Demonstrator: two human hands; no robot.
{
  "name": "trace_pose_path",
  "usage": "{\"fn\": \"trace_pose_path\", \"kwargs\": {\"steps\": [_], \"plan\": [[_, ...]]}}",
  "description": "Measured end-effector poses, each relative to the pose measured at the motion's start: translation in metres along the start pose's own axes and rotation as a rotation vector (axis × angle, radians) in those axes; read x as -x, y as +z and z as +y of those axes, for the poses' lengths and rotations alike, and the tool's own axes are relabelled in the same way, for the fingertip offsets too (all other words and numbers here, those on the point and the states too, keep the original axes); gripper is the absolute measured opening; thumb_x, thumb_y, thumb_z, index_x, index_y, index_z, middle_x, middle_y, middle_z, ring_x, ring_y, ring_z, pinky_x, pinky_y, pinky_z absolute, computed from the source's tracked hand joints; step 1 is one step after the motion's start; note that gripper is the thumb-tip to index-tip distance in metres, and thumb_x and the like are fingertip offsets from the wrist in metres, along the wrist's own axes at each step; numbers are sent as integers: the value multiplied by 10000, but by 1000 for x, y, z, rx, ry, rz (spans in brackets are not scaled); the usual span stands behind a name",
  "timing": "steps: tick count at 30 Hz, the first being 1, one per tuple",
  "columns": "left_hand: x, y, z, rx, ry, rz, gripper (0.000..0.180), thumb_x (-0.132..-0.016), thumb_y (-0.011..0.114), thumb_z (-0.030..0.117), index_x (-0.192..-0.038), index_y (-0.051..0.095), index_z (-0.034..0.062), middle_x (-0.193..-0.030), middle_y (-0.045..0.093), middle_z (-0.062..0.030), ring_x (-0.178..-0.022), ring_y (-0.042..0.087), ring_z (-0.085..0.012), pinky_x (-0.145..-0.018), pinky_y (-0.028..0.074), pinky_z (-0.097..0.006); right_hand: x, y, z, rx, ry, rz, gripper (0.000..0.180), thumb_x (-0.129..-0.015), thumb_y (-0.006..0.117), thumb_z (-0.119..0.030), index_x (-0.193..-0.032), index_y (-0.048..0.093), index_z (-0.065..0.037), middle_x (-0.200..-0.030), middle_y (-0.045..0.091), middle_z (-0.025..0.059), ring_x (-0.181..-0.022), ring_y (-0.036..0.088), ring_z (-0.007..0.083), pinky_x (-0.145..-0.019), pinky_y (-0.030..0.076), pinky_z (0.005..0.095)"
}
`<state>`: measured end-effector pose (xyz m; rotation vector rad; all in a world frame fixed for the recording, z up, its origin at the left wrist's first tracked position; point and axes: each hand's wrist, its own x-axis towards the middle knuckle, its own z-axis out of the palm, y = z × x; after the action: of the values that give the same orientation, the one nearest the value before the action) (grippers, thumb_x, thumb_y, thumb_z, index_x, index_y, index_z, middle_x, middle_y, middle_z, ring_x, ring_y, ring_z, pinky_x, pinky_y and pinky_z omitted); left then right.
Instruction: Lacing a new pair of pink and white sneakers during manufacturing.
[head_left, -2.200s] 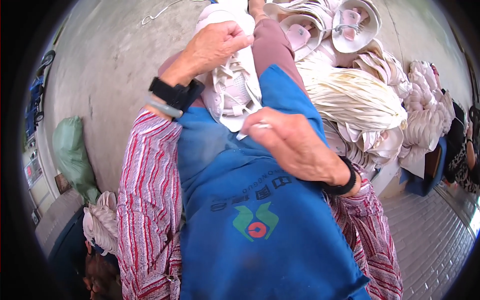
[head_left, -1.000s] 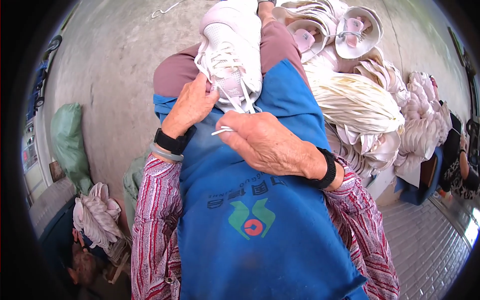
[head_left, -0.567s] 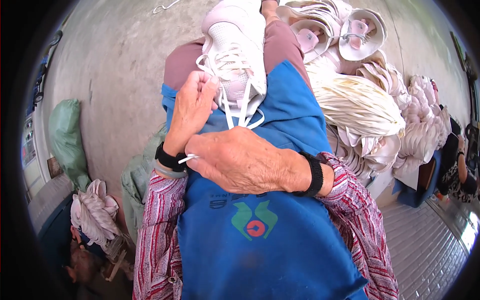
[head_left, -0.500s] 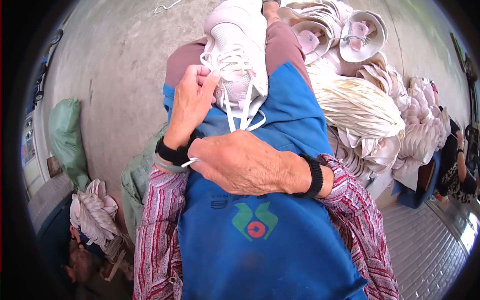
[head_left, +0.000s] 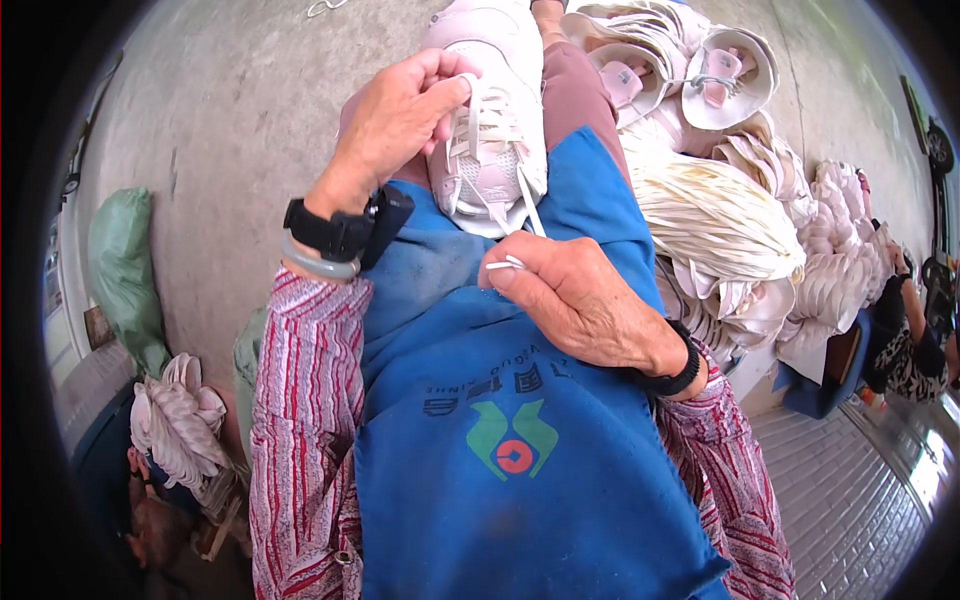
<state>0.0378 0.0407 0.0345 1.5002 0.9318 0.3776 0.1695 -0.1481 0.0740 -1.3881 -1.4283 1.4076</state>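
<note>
While a pale pink sneaker [head_left: 492,120] lies toe-away on the person's lap at about twelve o'clock in the view, both hands work at its lacing. The left hand [head_left: 392,118], at about eleven o'clock, is curled with thumb and fingertips closed on a white lace [head_left: 470,95] near the upper eyelets, its palm against the shoe's left side; a black wristband [head_left: 330,230] and a pale bangle [head_left: 318,265] sit on that wrist. The right hand [head_left: 575,300], just below the shoe's heel near the centre, is mostly closed, thumb and forefinger pinching the white lace ends [head_left: 505,264] that stick out to the left; a dark band [head_left: 680,370] circles its wrist. Under both hands spreads a blue apron [head_left: 500,470] over red striped sleeves [head_left: 305,400]. From one to three o'clock, a heap of cream-coloured shoe uppers and laces [head_left: 720,220] lies beside the lap, on the grey concrete floor [head_left: 220,110]. At nine o'clock a green sack [head_left: 122,260] leans, and at seven o'clock another bundle of pale pieces [head_left: 180,425] rests. Another person's arm [head_left: 905,320] shows at three o'clock.
</note>
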Motion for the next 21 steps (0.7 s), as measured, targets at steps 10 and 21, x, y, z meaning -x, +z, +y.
{"fn": "trace_pose_path", "kwargs": {"steps": [10,21], "plan": [[-8,-4,-18,-35,33,-65,226,-919,598,145,-1087,602,-7,-851,630,-32,-736,595,-80,-672,508,-207,10,-39,-18,160,51,87,212,-979,496,-179,-918,591,0,-668,556,177,-616,535,305,-618,451,382],[-11,9,-11,130,201,-113,167,-903,634,128,-997,597,-5,-851,641,-38,-739,617,-93,-677,513,-223,-13,1,-34,110,-99,-42,169,-948,557,-147,-1000,626,-1,-749,630,150,-599,606,289,-580,484,374]]}}
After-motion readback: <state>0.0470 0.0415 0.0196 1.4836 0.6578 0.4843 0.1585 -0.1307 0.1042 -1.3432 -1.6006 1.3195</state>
